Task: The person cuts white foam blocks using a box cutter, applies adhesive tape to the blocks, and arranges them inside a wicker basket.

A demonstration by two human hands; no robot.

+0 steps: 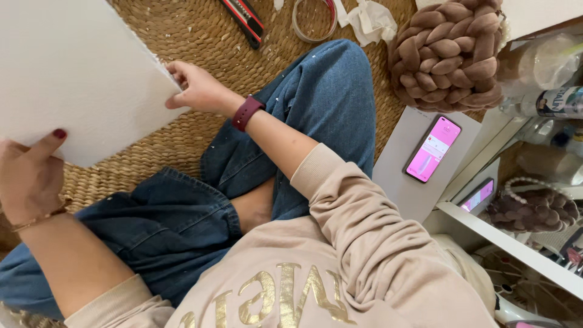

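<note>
I am sitting cross-legged on the woven mat (182, 36), holding the board (73, 73) up over its left part, my left hand (27, 176) gripping the near edge and my right hand (197, 88) the right edge. Beyond my knees a utility knife (245, 19), a tape roll (314, 19) and crumpled paper (371, 21) are lying in a row. To my right, the knotted cushion (449, 54) is sitting behind the phone (433, 149), which is lying on a flat box (407, 182) beside the shelf (516, 249).
</note>
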